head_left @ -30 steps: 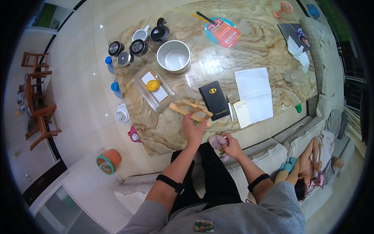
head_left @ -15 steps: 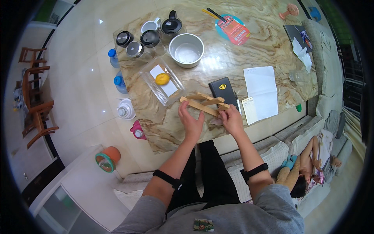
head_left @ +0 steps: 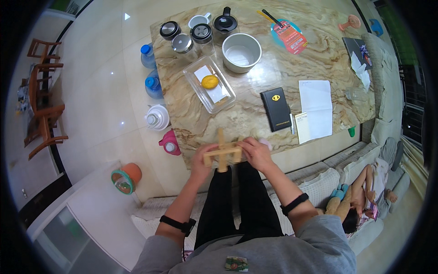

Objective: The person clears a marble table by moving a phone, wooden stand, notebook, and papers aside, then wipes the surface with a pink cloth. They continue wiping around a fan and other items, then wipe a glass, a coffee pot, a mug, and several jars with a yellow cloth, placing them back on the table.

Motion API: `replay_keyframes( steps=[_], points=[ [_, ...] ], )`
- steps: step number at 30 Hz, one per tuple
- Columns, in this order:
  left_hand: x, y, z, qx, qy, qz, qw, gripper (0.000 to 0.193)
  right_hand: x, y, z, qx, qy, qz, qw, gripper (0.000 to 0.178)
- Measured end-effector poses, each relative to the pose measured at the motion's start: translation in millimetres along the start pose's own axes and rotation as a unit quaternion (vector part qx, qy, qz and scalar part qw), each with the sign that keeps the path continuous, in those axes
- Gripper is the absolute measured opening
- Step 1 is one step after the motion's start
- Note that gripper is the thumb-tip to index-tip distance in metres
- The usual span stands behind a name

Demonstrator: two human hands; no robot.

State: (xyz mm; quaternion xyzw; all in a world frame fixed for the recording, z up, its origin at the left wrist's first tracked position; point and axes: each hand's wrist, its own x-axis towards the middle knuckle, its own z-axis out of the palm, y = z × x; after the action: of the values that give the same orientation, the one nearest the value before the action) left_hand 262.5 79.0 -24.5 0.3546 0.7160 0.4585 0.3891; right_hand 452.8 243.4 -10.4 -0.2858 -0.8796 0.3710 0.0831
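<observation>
Between my hands, at the near edge of the marble table, is a small pale wooden stand made of crossed bars. It is held up over my lap and slightly blurred. My left hand grips its left end, fingers partly hidden behind the wood. My right hand pinches its right end between thumb and fingers. Farther off on the table lie a clear plastic tray holding a yellow fruit, and a black notebook.
Behind the tray stand a round metal pot, glass jars and a black-lidded jug. White paper lies right of the notebook. Blue-capped bottles and a pink bottle line the left edge. Someone lies on the sofa at right.
Both hands have brought the wooden stand nearer to my body and turned it, so its crossed bars now face up. The table appears shifted to the right and upward in view.
</observation>
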Motion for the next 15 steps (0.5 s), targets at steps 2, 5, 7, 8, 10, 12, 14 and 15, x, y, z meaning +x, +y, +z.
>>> replay_keyframes(
  steps=[2, 5, 7, 8, 10, 12, 14, 15],
  points=[
    [-11.8, -7.9, -23.5, -0.027, 0.060, -0.036, 0.997, 0.033, 17.2, -15.2, 21.9, 0.012, -0.026, -0.010, 1.000, 0.024],
    [-15.2, -19.2, -50.2, 0.038, 0.091, -0.025, 0.995, 0.025, 33.8, -28.9, 40.8, 0.035, -0.058, 0.018, 0.998, 0.024],
    [-12.3, -25.5, -56.9, 0.013, 0.099, -0.058, 0.993, 0.025, 38.6, -31.5, 42.5, 0.068, -0.046, 0.063, 0.995, 0.025],
    [-11.6, -27.9, -58.7, 0.015, 0.097, -0.072, 0.993, 0.025, 40.2, -29.9, 38.9, 0.094, -0.042, 0.107, 0.989, 0.026],
    [-11.4, -31.4, -59.3, 0.013, 0.102, -0.090, 0.991, 0.026, 41.2, -23.0, 25.3, 0.157, -0.029, 0.206, 0.965, 0.028],
    [-12.1, -34.9, -56.2, -0.001, 0.125, -0.097, 0.987, 0.026, 35.6, -16.0, 7.4, 0.160, 0.047, 0.196, 0.966, 0.029],
    [-12.4, -39.4, -52.9, -0.004, 0.133, -0.104, 0.986, 0.028, 32.1, -4.8, -5.2, 0.125, 0.107, 0.178, 0.970, 0.031],
    [-12.2, -42.5, -52.1, -0.010, 0.140, -0.121, 0.983, 0.028, 30.9, 3.4, -8.4, 0.091, 0.134, 0.150, 0.975, 0.033]
  ],
)
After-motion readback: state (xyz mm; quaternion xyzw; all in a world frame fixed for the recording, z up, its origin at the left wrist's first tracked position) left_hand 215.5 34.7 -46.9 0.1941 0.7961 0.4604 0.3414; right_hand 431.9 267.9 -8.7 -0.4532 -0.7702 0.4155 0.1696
